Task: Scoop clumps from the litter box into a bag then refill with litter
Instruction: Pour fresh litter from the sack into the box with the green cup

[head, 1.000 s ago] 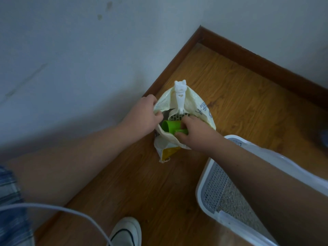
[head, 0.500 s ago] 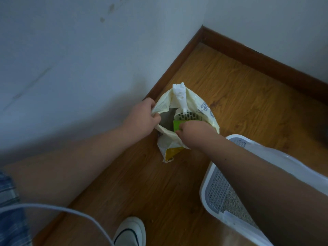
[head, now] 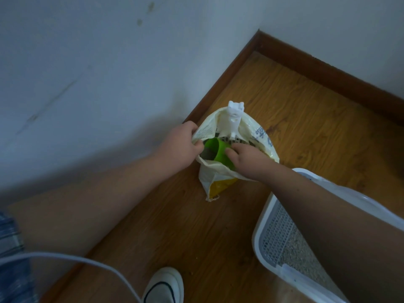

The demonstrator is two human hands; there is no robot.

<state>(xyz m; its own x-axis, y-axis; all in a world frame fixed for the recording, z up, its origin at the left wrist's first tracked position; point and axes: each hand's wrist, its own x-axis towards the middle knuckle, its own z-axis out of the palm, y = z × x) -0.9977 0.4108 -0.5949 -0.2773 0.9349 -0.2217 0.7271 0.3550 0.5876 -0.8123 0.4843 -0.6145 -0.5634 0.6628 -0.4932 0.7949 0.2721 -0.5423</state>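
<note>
A cream and yellow litter bag (head: pixel 260 136) stands open on the wooden floor by the wall. My left hand (head: pixel 181 147) grips the bag's left rim and holds the mouth open. My right hand (head: pixel 247 158) holds a green cup (head: pixel 216 150) tilted inside the mouth, with grey litter showing in it. A white scoop (head: pixel 234 119) with a cat-shaped handle sticks up out of the bag behind the cup. The white litter box (head: pixel 262 226), with a grey mesh tray and pale litter, sits at the lower right, partly hidden by my right forearm.
A white wall runs along the left, and a dark wooden skirting board (head: pixel 328 68) lines the corner at the back. My white shoe (head: pixel 164 285) stands at the bottom centre. A white cable (head: pixel 65 259) arcs across the lower left.
My right hand has drawn the green cup up out of the bag's depth, so the cup's open mouth and the litter in it show. My left hand keeps its grip on the rim.
</note>
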